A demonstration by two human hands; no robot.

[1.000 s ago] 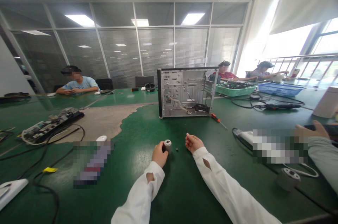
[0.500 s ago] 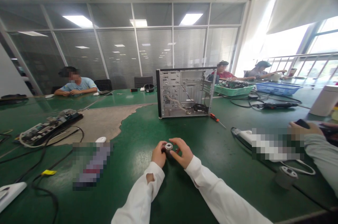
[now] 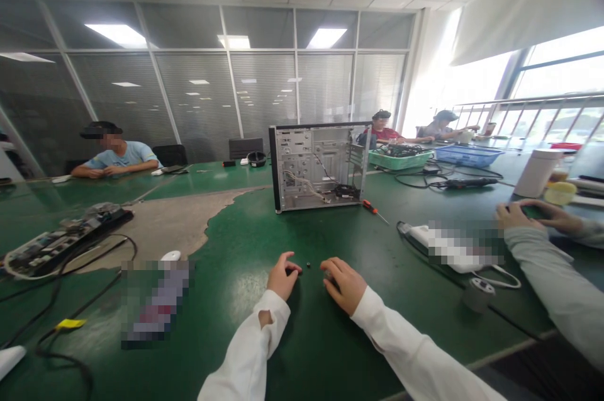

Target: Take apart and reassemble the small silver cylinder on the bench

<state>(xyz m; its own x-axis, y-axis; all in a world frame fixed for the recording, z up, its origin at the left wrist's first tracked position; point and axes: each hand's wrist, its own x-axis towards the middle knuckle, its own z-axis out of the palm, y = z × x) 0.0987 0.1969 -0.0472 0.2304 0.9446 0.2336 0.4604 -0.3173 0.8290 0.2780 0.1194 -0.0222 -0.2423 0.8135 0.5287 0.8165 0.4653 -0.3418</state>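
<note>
Small dark piece point(image 3: 308, 264) lies between two bare hands

Head view: take the piece as the middle of a clock dial. It rests on the green counter point(image 3: 245, 225), apart from both hands. The left hand point(image 3: 282, 278) is near it at eight o'clock, its grip apart, thumb and fingers spread with nothing visible between them. The right hand point(image 3: 346, 284) is at four, palm down, fingers curled. A greyish bit point(image 3: 326, 274) shows at its fingertips, mostly hidden; whether that grip is clamped on it, I cannot tell.

At twelve stands a computer case point(image 3: 321, 168), upright, its inside showing. A screwdriver point(image 3: 369, 206) with an orange-and-black handle lies at two, just beside the case's lower corner. Farther out, a white power strip point(image 3: 425, 238), partly blurred, lies at three, with a grey cylinder point(image 3: 479, 297) just past three. Between two and three are a co-worker's hands point(image 3: 514, 217). A green basket point(image 3: 401, 162) sits between one and two, a blue basket point(image 3: 467, 157) at two.
</note>
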